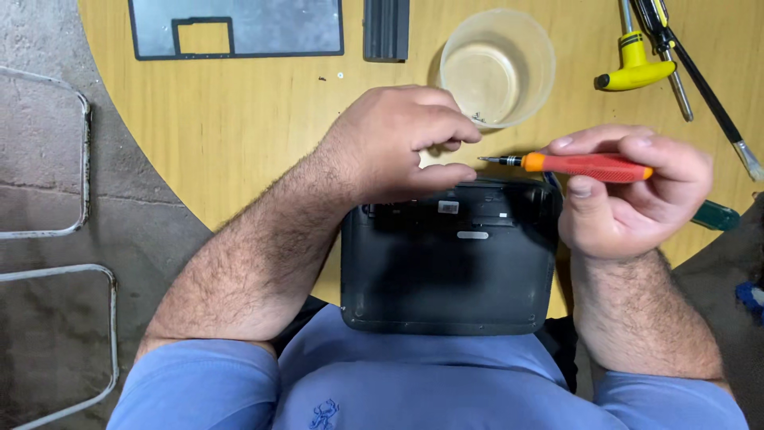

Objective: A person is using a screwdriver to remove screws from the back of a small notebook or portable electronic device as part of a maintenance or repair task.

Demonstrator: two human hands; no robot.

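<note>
Resting half on the tabletop and half against the person's lap, the black laptop base looks stiff, fairly light, best gripped by its side edges. The left hand has fingers pressed together, pinching something too small to identify. The right hand clasps an orange screwdriver, slim and easily rolled.

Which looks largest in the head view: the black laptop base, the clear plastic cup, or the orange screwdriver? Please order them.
1. Black laptop base, clearly largest.
2. Clear plastic cup.
3. Orange screwdriver: longer than the cup is wide, but much thinner; partly hidden by the right hand.
</note>
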